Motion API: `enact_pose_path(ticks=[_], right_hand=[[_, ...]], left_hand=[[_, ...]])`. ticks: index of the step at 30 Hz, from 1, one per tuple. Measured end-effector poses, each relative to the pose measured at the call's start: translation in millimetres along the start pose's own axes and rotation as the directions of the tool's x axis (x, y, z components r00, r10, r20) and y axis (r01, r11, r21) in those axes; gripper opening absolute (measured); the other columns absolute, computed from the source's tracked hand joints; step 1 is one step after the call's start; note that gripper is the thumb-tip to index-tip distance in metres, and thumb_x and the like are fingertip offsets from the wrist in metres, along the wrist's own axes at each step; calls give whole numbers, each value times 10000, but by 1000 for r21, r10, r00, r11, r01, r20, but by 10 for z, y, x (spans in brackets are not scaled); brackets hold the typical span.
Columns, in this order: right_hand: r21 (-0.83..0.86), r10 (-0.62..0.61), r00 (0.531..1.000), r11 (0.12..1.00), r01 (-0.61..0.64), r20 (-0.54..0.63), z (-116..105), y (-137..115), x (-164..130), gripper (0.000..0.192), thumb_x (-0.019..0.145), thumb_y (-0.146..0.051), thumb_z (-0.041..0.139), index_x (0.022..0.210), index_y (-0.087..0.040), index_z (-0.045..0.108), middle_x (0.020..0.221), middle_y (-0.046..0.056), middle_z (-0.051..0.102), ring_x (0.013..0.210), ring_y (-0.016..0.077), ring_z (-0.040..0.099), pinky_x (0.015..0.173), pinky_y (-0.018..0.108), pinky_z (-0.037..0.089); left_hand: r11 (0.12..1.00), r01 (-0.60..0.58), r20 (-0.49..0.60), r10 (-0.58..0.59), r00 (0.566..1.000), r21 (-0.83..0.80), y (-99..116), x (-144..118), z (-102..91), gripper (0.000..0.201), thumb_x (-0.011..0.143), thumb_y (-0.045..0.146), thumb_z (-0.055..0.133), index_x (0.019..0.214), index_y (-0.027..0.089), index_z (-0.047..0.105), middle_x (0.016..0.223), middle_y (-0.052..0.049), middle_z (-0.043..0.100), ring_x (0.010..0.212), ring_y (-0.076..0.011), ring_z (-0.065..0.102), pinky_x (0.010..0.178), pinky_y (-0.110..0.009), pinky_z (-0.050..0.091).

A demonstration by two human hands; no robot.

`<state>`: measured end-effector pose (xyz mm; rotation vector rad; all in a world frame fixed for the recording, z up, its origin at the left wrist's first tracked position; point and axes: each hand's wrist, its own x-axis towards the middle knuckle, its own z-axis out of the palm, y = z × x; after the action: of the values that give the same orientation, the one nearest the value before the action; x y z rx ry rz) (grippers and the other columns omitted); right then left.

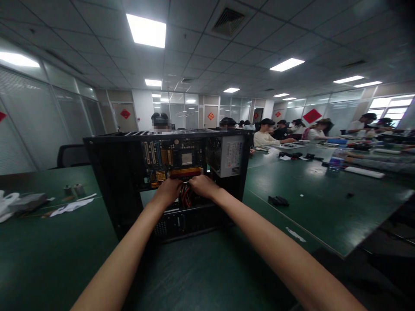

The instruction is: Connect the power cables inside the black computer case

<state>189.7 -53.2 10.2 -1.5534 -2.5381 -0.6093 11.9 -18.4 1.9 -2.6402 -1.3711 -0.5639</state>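
Observation:
An open black computer case [103, 185] stands on the table in front of me, its motherboard [171, 151] showing. Along the lower part of the board runs a gold-and-red memory module [186, 173]. My left hand [169, 191], fingers curled closed, is at the module's left end. At its right end is my right hand [203, 185], also closed; both sets of fingertips are partly hidden. Red and black cables [186, 196] hang between my hands. The power supply [227, 156] with its fan fills the upper right of the case.
The green table [311, 185] extends to both sides. On the left lie metal cylinders [78, 189], paper [71, 207] and a grey box [30, 202]. At right are a black part [278, 201] and a water bottle [337, 159]. Several people [269, 134] sit farther back.

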Motion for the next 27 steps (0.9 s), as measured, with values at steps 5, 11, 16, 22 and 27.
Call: enact_pose_path(ticks=[5,11,16,22,27], right_hand=[[10,8,1000,1000,-8,3,-28,-16,13,300,931,-108,374,1073,-93,638,1039,178,688,978,279,670,808,347,528],[-25,25,1000,999,-25,-1,-38,-34,33,300,914,-109,400,1072,-95,654,1016,190,696,964,274,679,789,337,530],[-46,60,998,997,-59,12,-48,-52,42,289,881,-122,451,1036,-94,694,980,206,705,944,286,687,769,341,527],[-54,44,999,998,-42,31,-81,-79,70,290,887,-138,463,995,-83,727,965,240,705,971,281,681,800,352,505],[-37,93,995,995,-92,33,-62,-46,57,303,890,-157,458,985,-77,734,958,248,703,958,281,683,792,348,501]], left_hand=[[1000,-19,4,19,1000,7,1,1,5,309,918,278,448,1043,220,724,1029,-96,736,957,-243,679,831,-318,491],[1000,1,-2,-1,1000,-6,7,9,9,293,913,302,463,995,225,733,1016,-97,738,973,-247,676,830,-317,486],[999,28,30,-29,999,20,42,9,-13,311,923,326,445,958,235,740,972,-98,743,936,-245,685,788,-312,486],[997,73,46,-75,996,37,91,23,-40,312,925,315,445,998,240,739,982,-110,737,921,-237,686,793,-305,491],[995,78,67,-82,994,60,138,20,-75,325,919,314,436,980,228,743,971,-123,734,925,-256,686,776,-323,502]])
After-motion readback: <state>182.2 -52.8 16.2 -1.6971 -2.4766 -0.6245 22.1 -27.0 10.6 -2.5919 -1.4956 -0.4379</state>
